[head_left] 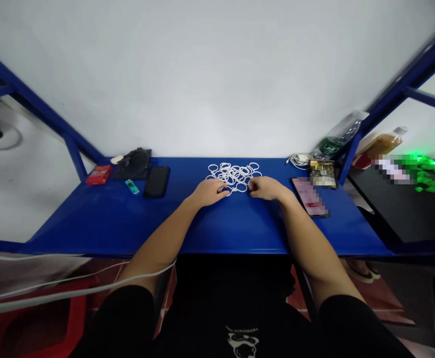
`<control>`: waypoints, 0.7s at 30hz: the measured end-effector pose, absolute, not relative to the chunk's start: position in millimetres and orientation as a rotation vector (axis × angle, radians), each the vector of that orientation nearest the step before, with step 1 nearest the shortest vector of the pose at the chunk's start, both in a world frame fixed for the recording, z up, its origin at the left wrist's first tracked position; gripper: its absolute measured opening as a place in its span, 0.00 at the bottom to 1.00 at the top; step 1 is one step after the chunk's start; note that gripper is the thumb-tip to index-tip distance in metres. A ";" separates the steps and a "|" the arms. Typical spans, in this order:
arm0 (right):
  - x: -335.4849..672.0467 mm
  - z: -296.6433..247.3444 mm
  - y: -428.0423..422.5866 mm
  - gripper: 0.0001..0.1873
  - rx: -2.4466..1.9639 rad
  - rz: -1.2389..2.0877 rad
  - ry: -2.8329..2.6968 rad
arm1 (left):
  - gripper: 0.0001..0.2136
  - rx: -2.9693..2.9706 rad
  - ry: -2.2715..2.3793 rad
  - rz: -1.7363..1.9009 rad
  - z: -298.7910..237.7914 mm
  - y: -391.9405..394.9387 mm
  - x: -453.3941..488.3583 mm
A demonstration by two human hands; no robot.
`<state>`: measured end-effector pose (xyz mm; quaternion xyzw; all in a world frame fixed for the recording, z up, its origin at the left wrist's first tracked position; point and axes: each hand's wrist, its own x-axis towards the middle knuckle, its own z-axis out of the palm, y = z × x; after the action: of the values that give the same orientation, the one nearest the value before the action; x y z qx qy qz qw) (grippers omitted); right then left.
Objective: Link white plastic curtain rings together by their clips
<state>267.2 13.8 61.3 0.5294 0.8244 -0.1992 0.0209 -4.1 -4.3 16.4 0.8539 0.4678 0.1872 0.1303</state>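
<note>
1. I'm peering down through the head cam, and a loose pile of thin white rings (234,174) is sitting on the blue desk (240,228), roughly midway between its left and right edges, closer to the back edge than the front.
2. The left hand (209,192) is curling in at the pile's front-left side, thumb and fingers bending toward a ring. Might be pinching it, but honestly I can't tell from up here.
3. The right hand (267,188) is folding its fingers in at the front-right side. Fingertips are hiding from me, so no clue whether they're pinching anything.
4. Handling, just my guess: these are looking super light, smooth, a bit slick, springy rather than stiff, not very fragile. Loads are overlapping and maybe hooking together, so I'd be picking one by its outer rim at the pile's border, thumb against index.
5. Over toward the left edge, a black phone (157,181) is lying flat, with a red box (99,174) nearer the back left corner.
6. Toward the right edge, a pink-screened phone (308,195) is lying in front of a gold-and-black packet (322,172).
</note>
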 end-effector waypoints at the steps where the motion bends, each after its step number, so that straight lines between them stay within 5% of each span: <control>1: 263.6 58.1 14.1 0.08 1.645 -0.572 2.613 | 0.11 2.502 1.354 0.562 15.2 -3.8 -4.2; 21: 244.8 24.1 22.3 0.19 1.628 -0.493 3.045 | 0.12 2.493 1.624 0.702 -2.0 13.0 -12.3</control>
<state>244.8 22.3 24.1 0.4598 0.8600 -0.1391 -0.1724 -12.3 13.0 -2.0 0.8147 0.5309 0.2293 0.0423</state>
